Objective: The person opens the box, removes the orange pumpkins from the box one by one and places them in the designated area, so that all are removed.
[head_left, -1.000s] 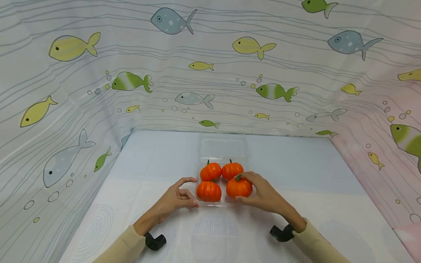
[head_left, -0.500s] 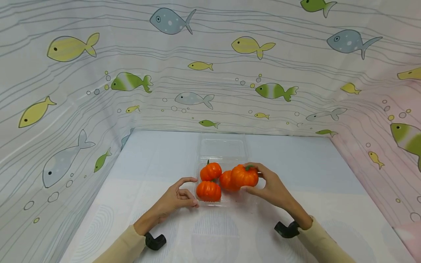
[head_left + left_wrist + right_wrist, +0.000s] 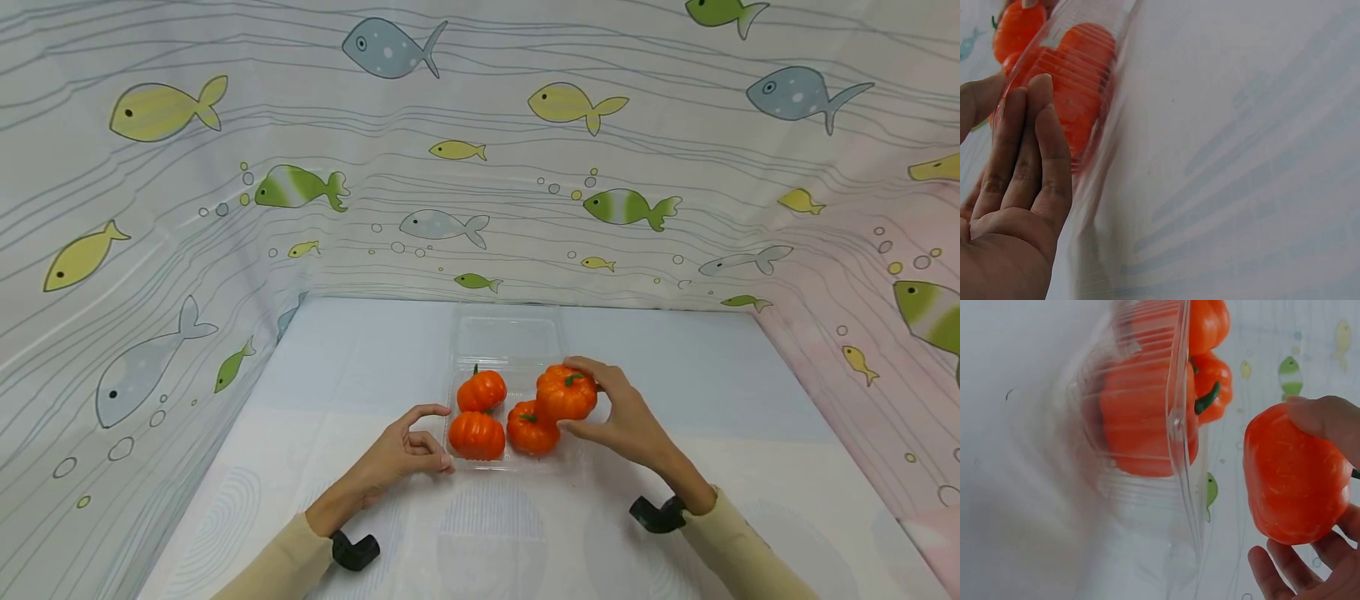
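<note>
My right hand (image 3: 618,412) holds a small orange pumpkin (image 3: 567,392) with a green stem, thumb on one side and fingers on the other. In the right wrist view this pumpkin (image 3: 1297,478) is raised beside the container's rim. Three more sit in the clear plastic container (image 3: 468,466): one at back left (image 3: 482,391), one at front left (image 3: 477,436) and one at front right (image 3: 532,431), partly overlapped by the held one. At the container's left side rests my left hand (image 3: 401,454); in the left wrist view its fingers (image 3: 1025,150) lie nearly straight along the clear wall.
The container's transparent lid (image 3: 508,337) lies folded back behind it. A pale patterned cloth covers the table (image 3: 360,358), and a curtain (image 3: 525,183) printed with fish hangs around the back and sides.
My right hand has lifted its pumpkin from the container's front right, moving it up, back and rightward. The back-right pumpkin has shifted to the front right. My left hand has stayed put.
</note>
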{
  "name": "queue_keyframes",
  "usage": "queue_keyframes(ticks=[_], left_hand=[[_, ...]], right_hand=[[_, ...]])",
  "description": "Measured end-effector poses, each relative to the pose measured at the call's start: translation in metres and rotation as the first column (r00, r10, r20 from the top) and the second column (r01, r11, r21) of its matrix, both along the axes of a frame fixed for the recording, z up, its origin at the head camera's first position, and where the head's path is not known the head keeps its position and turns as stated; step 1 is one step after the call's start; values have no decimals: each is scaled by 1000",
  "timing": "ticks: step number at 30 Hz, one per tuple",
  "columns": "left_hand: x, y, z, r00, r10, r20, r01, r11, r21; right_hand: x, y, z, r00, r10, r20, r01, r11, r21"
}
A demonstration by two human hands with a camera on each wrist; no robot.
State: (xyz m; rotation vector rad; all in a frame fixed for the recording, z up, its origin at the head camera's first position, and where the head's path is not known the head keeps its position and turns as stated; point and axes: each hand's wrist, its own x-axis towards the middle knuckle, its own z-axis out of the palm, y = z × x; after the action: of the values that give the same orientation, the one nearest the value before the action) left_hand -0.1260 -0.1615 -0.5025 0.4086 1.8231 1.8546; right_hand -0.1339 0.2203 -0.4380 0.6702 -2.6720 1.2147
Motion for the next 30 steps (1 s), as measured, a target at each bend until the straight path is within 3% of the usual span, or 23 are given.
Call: queue_keyframes(ticks=[16,30], left_hand=[[1,0,1,1000,4,2,-4,1000,-7],[2,0,3,1000,2,-1,-2,1000,-16]], right_hand=[[-17,17,-3,997,-72,-29,71,997,-7],[-32,42,-20,991,-113,-76,109,992,-56]])
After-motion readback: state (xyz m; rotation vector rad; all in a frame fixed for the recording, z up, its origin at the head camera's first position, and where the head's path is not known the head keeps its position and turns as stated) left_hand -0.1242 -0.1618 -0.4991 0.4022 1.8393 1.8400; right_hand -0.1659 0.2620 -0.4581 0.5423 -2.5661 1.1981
